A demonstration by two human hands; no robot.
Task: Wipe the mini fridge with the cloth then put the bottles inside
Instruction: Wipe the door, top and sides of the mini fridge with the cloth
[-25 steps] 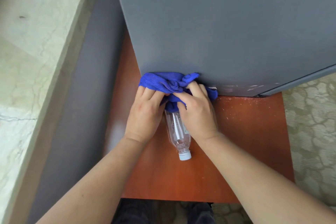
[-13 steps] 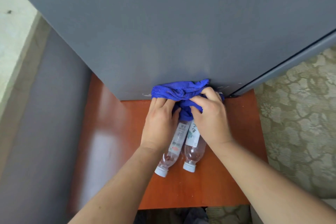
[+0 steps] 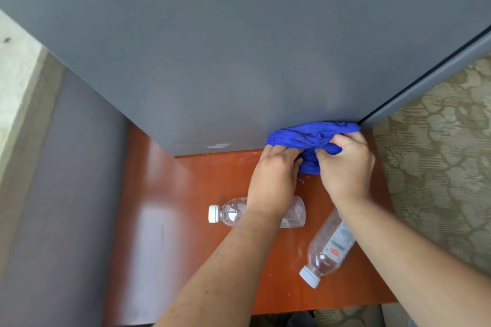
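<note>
At the far right corner of the desk [image 3: 186,194], my left hand [image 3: 273,178] and right hand [image 3: 345,167] clutch the cloth [image 3: 310,135] against the mini fridge [image 3: 239,48]: wiping. Next, I judge: release, then fetch the bottles [image 3: 329,249].

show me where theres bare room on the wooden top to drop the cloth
Freest: the left of the wooden top, between the fridge and the crosswise bottle. The right side is crowded: left hand and right hand grip the cloth, the labelled bottle in front.
</note>
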